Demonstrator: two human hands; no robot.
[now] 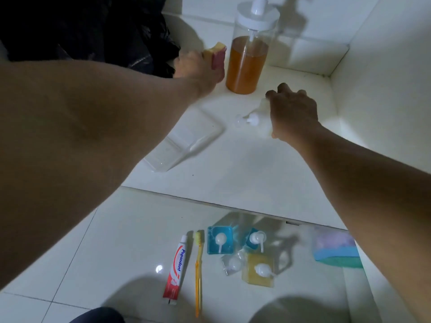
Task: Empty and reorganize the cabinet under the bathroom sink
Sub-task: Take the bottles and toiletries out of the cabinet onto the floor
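1. Nearest, on the floor tiles outside the cabinet, lies what looks like the emptied lot: a toothpaste and a toothbrush side by side. Just right of them is a cluster of small pump bottles: two blue, one clear, one yellow. A blurred blue pack sits apart at the right, partly behind the forearm.
2. Judging by that, the emptying step is in hand and well along, and the reorganizing is not yet begun.
3. Past the sill, on the cabinet shelf, a clear tray lies flat, untouched, partly under the left forearm.
4. Further in, the right hand reaches palm down over a small white bottle lying on its side, pump toward the left. Its fingers are curled over the body and appear to grip it.
5. Deeper and to the left, the left hand, with the arm stretched long across the view, holds a yellow-and-pink sponge between fingers and thumb. It is right beside the big amber bottle, which stands upright near the back wall.
6. Farthest left, a black bag fills the dark corner; I cannot tell what it holds.
7. The next move probably calls for drawing both arms back over the sill without the left wrist knocking the big amber bottle. Sponge and small white bottle then go down among the things on the floor, leaving the tray, big amber bottle and bag inside.
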